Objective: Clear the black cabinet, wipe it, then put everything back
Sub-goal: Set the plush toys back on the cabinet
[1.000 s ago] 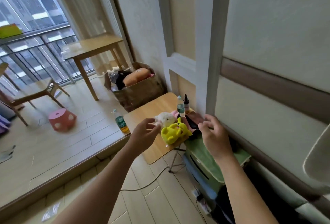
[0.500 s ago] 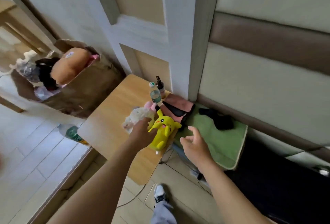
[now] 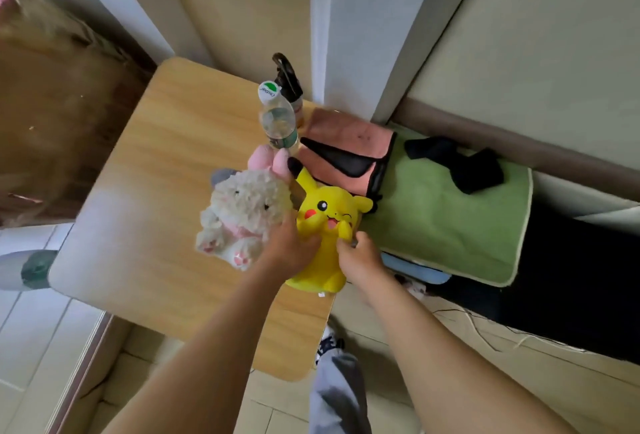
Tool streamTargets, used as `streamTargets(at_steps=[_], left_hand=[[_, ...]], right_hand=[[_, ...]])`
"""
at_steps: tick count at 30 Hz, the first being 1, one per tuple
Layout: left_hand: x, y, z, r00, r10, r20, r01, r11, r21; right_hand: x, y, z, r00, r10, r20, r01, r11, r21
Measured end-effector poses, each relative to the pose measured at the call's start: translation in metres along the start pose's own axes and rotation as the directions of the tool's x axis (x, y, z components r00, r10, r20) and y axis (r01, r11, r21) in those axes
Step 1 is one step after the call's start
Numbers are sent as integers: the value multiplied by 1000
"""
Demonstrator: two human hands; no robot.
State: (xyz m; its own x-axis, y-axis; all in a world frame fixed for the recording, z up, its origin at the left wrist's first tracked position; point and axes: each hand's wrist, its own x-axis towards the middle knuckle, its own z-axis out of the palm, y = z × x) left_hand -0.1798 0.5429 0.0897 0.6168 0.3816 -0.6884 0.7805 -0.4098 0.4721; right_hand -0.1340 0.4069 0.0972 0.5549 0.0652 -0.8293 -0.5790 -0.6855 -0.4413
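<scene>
A yellow plush toy (image 3: 325,212) sits at the right edge of a small wooden table (image 3: 156,191). My left hand (image 3: 289,248) grips its left side and my right hand (image 3: 358,257) grips its right side. A white fluffy plush (image 3: 242,212) with pink ears leans against it on the left. Behind them stand a clear water bottle (image 3: 278,120) and a dark spray bottle (image 3: 289,82). A pink cloth (image 3: 346,143) lies beside them. To the right is the black cabinet (image 3: 571,278), its top partly covered by a green mat (image 3: 443,212).
A black item (image 3: 460,163) lies on the green mat. A brown cardboard box (image 3: 52,115) stands left of the table. A bottle (image 3: 31,269) lies on the floor at the left. Cables (image 3: 485,329) trail on the floor by the cabinet. My leg and shoe (image 3: 332,347) are below.
The camera tilted down and moved closer to the table. Both hands reached forward and took hold of the yellow plush toy from either side.
</scene>
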Motion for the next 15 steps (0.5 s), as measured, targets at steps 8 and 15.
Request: streamTargets(at_steps=[8, 15], left_hand=[[-29, 32, -13, 1000, 16, 24, -14, 998, -56], [-124, 127, -4, 959, 284, 26, -284, 959, 1]], right_hand=[[-33, 0, -22, 986, -98, -134, 101, 995, 17], [-125, 20, -122, 929, -226, -293, 262, 961, 89]])
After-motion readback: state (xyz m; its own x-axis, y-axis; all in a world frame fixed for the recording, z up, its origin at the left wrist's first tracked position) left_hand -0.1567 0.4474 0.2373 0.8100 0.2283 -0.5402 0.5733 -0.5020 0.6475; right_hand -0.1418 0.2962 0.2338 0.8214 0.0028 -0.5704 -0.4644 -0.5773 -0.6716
